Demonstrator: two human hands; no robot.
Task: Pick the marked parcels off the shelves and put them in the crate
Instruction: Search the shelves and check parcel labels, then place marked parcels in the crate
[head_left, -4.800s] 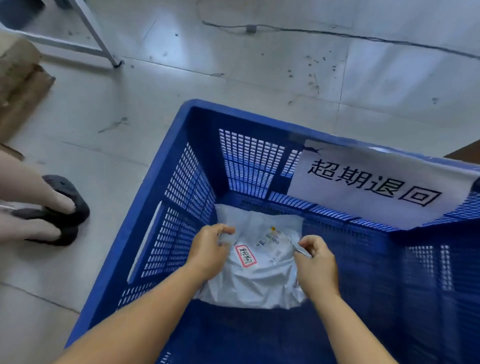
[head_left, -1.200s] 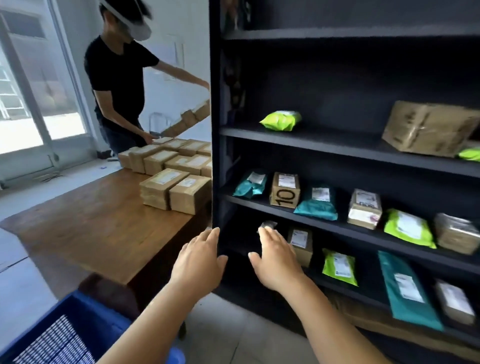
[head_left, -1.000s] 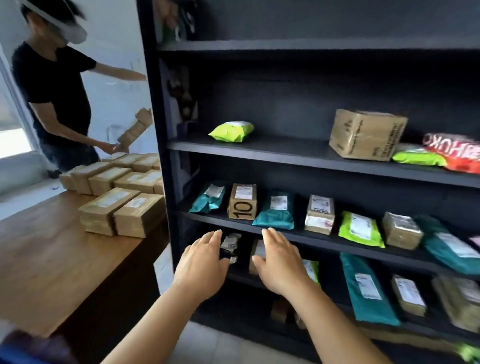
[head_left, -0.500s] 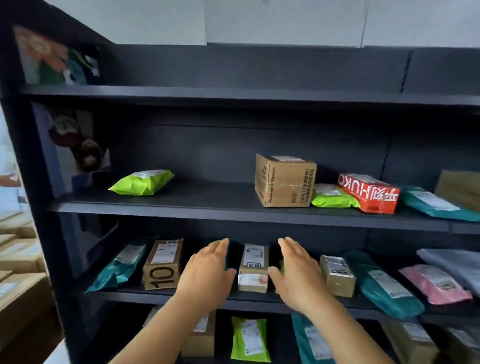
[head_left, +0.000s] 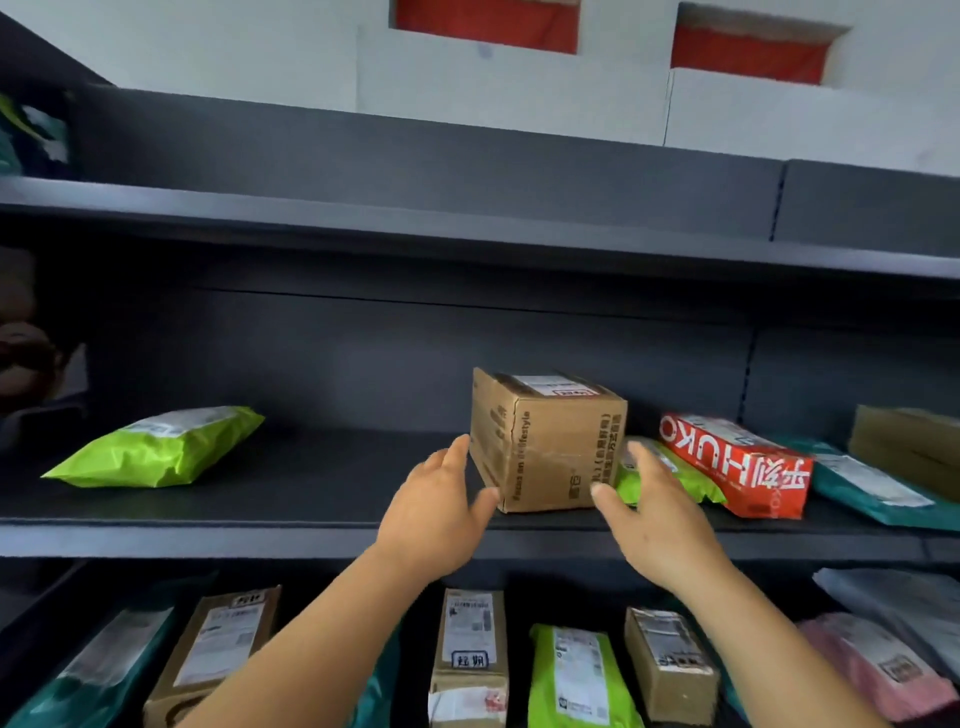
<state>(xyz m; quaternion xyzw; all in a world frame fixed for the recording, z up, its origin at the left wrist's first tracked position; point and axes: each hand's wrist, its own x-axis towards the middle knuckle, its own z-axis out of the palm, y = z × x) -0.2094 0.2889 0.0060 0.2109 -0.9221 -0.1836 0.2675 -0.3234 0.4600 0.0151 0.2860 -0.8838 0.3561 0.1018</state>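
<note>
Forearms reach up from the bottom edge toward the middle shelf (head_left: 260, 538). Nearest, on the lower shelf below the arms, parcels stand in a row: a teal bag (head_left: 98, 670) at the left, a brown box (head_left: 218, 649), a tall narrow box (head_left: 469, 657) with a boxed mark under its label, a green bag (head_left: 576, 675), a small box (head_left: 670, 665), and a pink bag (head_left: 878, 670) at the right.

Above them the left hand (head_left: 434, 512) is spread open, fingers straight and thumb out, holding nothing; its fingertips lie at the left face of the carton (head_left: 545, 441) and its thumb at the near lower corner, though contact cannot be told for sure. The right hand (head_left: 657, 525) is open as well, fingers extended and empty, its thumb at the carton's near right lower edge and its fingers in front of a green pouch (head_left: 685, 475) lying just right of the carton.

The carton stands upright on the middle shelf, between the two hands, with a white label and a small red-bordered mark on its top. Right of the green pouch a red box (head_left: 743, 462) leans, then a teal mailer (head_left: 872, 486) and a brown box (head_left: 909, 447) at the far right edge. Well to the left on the same shelf lies a green bag (head_left: 156, 449) alone.

Farther up is the top shelf (head_left: 467, 228), and beyond it a white wall (head_left: 260, 47) with two red-backed openings (head_left: 488, 23).
</note>
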